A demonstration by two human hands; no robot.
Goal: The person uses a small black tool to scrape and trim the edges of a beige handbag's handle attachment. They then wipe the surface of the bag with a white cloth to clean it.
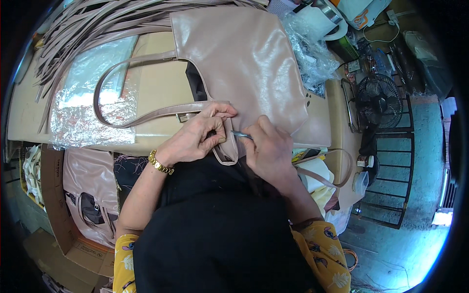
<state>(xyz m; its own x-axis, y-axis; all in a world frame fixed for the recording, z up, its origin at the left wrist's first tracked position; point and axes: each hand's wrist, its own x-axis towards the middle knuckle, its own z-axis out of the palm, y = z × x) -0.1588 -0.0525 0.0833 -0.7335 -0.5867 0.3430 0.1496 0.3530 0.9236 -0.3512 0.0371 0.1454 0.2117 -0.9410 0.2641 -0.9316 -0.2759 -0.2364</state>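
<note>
Dusty-pink leather lies across the table point(156, 83) before me: the bag point(254, 68) rests flat just beyond my hands, its strap point(97, 100) looping out to the left. My left hand point(196, 136) pinches a folded piece point(227, 152) of matching leather between thumb and fingers at the bag's near edge. My right hand point(268, 149) is closed around a small metal tool point(241, 135), its tip just beside the fold; whether they touch, I cannot tell. A buckle point(181, 117) sits on the strap beside my left hand. Far left, thin strips point(97, 29) lie heaped, with clear plastic point(95, 119) nearer. Near left, a second bag point(90, 171) lies in a box point(54, 195); a black fan point(379, 100) stands to the right.
</note>
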